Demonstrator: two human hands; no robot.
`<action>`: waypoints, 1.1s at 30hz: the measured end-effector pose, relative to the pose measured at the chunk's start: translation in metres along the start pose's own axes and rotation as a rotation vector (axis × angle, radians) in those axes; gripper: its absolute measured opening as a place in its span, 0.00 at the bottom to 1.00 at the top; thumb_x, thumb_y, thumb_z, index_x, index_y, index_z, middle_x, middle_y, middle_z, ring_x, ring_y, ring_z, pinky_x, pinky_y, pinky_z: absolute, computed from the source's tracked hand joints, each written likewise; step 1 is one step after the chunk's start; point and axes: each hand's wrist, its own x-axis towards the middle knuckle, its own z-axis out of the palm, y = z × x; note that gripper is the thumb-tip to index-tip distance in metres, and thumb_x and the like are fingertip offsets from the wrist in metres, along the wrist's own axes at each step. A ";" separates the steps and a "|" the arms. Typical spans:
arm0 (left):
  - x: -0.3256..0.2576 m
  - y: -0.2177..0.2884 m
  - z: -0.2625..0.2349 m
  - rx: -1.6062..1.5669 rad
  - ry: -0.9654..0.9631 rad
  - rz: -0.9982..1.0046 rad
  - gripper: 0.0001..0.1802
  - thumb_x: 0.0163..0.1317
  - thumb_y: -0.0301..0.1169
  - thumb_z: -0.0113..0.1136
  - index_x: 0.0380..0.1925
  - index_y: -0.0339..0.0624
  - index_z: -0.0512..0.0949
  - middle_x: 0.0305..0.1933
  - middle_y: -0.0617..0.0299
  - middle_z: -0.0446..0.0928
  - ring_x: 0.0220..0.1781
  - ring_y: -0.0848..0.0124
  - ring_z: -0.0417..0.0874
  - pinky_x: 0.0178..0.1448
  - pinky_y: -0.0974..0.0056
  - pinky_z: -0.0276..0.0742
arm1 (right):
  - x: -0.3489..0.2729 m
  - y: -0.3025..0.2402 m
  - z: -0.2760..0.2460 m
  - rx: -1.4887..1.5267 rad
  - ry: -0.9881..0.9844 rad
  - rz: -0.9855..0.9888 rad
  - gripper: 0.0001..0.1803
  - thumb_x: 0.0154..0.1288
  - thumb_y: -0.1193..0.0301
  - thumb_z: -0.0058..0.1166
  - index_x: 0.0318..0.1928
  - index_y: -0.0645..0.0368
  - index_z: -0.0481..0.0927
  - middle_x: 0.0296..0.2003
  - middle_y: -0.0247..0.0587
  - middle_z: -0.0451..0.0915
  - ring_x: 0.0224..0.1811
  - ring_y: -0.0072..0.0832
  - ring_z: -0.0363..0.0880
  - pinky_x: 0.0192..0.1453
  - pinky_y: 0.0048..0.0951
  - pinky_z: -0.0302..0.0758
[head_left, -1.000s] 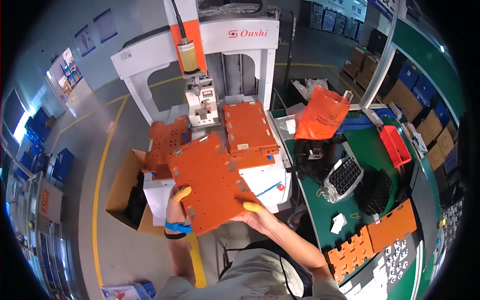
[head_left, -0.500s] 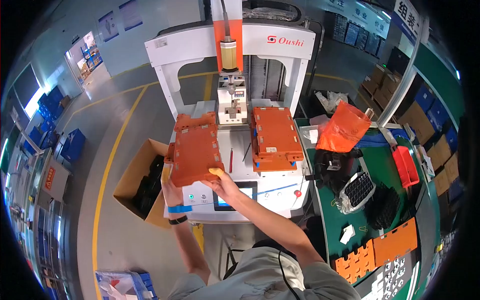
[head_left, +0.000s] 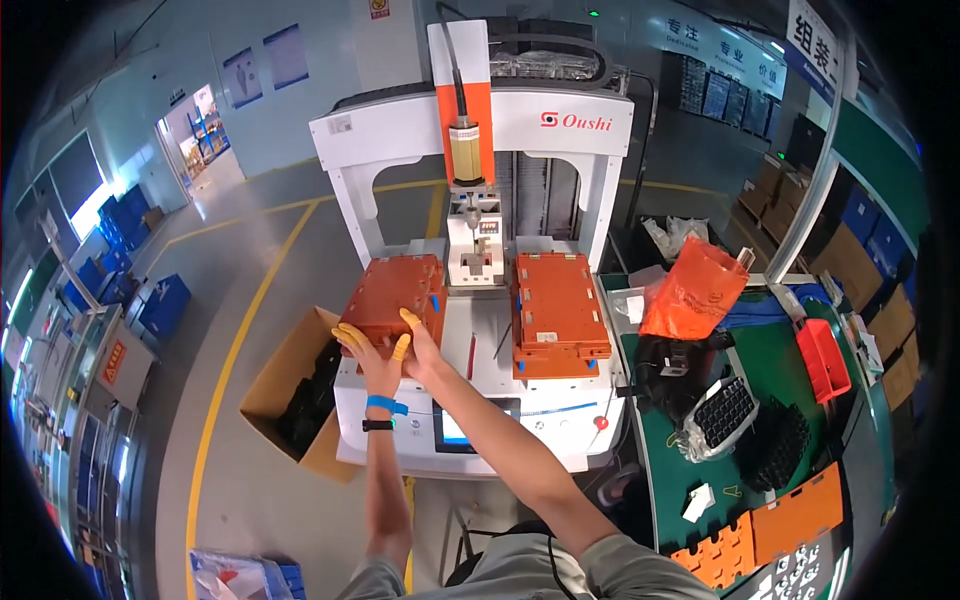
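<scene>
Both hands at frame centre-left on the left orange fixture tray [head_left: 392,298], which sits on the white gantry machine's [head_left: 480,140] left bed: left hand [head_left: 362,352] gripping its near-left edge with yellow-capped fingers [head_left: 347,335] curled over, right hand [head_left: 418,345] pressed at its near-right corner, fingers mostly closed. A second orange fixture tray [head_left: 558,310] lies on the right bed, untouched, just right of centre. Cardboard box [head_left: 290,395] on the floor lower left; orange bag [head_left: 692,290] and green bench [head_left: 790,400] at right.

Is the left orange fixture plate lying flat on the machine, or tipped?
Flat: the left orange fixture plate rests level, like the right plate, with both hands at its near edge.
</scene>
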 end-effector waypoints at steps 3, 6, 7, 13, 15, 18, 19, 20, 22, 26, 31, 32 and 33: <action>0.010 -0.010 0.005 0.089 0.032 -0.011 0.70 0.54 0.57 0.69 0.75 0.32 0.30 0.79 0.32 0.23 0.80 0.39 0.22 0.80 0.44 0.24 | 0.008 0.004 -0.005 -0.113 0.016 0.088 0.29 0.70 0.49 0.53 0.61 0.58 0.74 0.53 0.44 0.80 0.54 0.36 0.80 0.64 0.39 0.76; 0.011 0.000 0.015 0.088 0.044 -0.039 0.72 0.51 0.58 0.71 0.74 0.31 0.29 0.78 0.31 0.23 0.80 0.37 0.22 0.80 0.43 0.24 | 0.009 -0.002 -0.011 -0.111 -0.068 0.092 0.33 0.71 0.45 0.49 0.64 0.58 0.72 0.57 0.46 0.79 0.55 0.36 0.80 0.65 0.39 0.74; 0.011 0.004 0.015 0.109 0.065 -0.046 0.72 0.51 0.57 0.71 0.74 0.31 0.29 0.78 0.31 0.23 0.80 0.37 0.22 0.80 0.43 0.24 | 0.005 -0.007 -0.009 -0.107 -0.062 0.094 0.33 0.71 0.45 0.49 0.64 0.58 0.72 0.57 0.46 0.79 0.55 0.36 0.80 0.65 0.39 0.74; 0.023 0.006 0.018 0.183 0.109 -0.055 0.68 0.53 0.58 0.70 0.75 0.29 0.35 0.79 0.33 0.30 0.80 0.36 0.28 0.81 0.42 0.31 | -0.047 -0.017 -0.018 -0.425 0.053 -0.044 0.29 0.76 0.49 0.42 0.64 0.58 0.68 0.60 0.48 0.76 0.62 0.39 0.75 0.71 0.40 0.68; 0.014 0.006 0.012 0.200 0.113 -0.008 0.69 0.51 0.59 0.71 0.75 0.31 0.36 0.79 0.32 0.31 0.81 0.37 0.28 0.79 0.36 0.32 | -0.085 -0.020 -0.030 -0.374 0.030 -0.101 0.25 0.78 0.56 0.40 0.64 0.61 0.66 0.62 0.50 0.73 0.66 0.40 0.72 0.74 0.39 0.66; -0.003 -0.016 0.018 0.302 0.110 -0.049 0.73 0.48 0.64 0.70 0.75 0.29 0.37 0.79 0.33 0.33 0.81 0.38 0.29 0.78 0.34 0.35 | -0.129 -0.041 -0.044 -0.397 0.054 -0.119 0.24 0.79 0.60 0.33 0.63 0.63 0.68 0.61 0.52 0.75 0.64 0.40 0.75 0.70 0.37 0.71; -0.012 -0.019 0.017 0.350 0.091 -0.079 0.74 0.47 0.65 0.70 0.75 0.28 0.37 0.79 0.33 0.33 0.81 0.39 0.30 0.78 0.34 0.36 | -0.143 -0.047 -0.049 -0.445 0.108 -0.126 0.23 0.79 0.60 0.31 0.62 0.62 0.69 0.60 0.51 0.77 0.63 0.39 0.76 0.69 0.36 0.71; -0.018 -0.023 0.018 0.308 0.058 -0.138 0.74 0.46 0.66 0.69 0.74 0.26 0.38 0.79 0.32 0.33 0.81 0.39 0.30 0.77 0.32 0.37 | -0.149 -0.049 -0.062 -0.425 0.141 -0.152 0.22 0.79 0.60 0.32 0.59 0.61 0.71 0.57 0.50 0.79 0.61 0.39 0.78 0.68 0.36 0.72; -0.020 -0.026 0.017 0.280 0.052 -0.116 0.74 0.47 0.67 0.69 0.74 0.25 0.39 0.79 0.30 0.34 0.81 0.38 0.31 0.76 0.31 0.37 | -0.163 -0.052 -0.074 -0.435 0.273 -0.161 0.21 0.79 0.60 0.33 0.58 0.61 0.71 0.57 0.50 0.79 0.60 0.38 0.78 0.67 0.37 0.72; -0.051 -0.019 0.029 0.362 0.158 0.001 0.58 0.64 0.61 0.54 0.72 0.20 0.44 0.77 0.26 0.41 0.80 0.35 0.37 0.78 0.36 0.38 | -0.203 -0.065 -0.108 -0.438 0.331 -0.199 0.20 0.78 0.62 0.35 0.59 0.57 0.74 0.53 0.45 0.82 0.53 0.32 0.80 0.57 0.31 0.75; -0.191 -0.082 0.046 0.468 -0.094 -0.233 0.52 0.69 0.55 0.50 0.72 0.20 0.43 0.77 0.26 0.40 0.80 0.35 0.36 0.79 0.38 0.37 | -0.261 -0.094 -0.138 -0.325 0.439 -0.282 0.21 0.75 0.63 0.41 0.61 0.58 0.75 0.48 0.40 0.80 0.42 0.30 0.77 0.48 0.29 0.77; -0.216 -0.099 0.044 0.426 -0.100 -0.158 0.51 0.69 0.52 0.51 0.72 0.20 0.43 0.77 0.26 0.39 0.80 0.36 0.37 0.80 0.41 0.39 | -0.266 -0.096 -0.144 -0.313 0.432 -0.294 0.21 0.76 0.63 0.41 0.61 0.59 0.75 0.46 0.39 0.79 0.42 0.30 0.76 0.46 0.27 0.77; -0.222 -0.094 0.045 0.391 -0.116 -0.121 0.50 0.69 0.50 0.52 0.72 0.19 0.43 0.76 0.25 0.40 0.80 0.36 0.38 0.80 0.42 0.40 | -0.276 -0.100 -0.154 -0.296 0.446 -0.319 0.21 0.76 0.63 0.41 0.60 0.59 0.76 0.45 0.39 0.79 0.41 0.29 0.76 0.45 0.26 0.77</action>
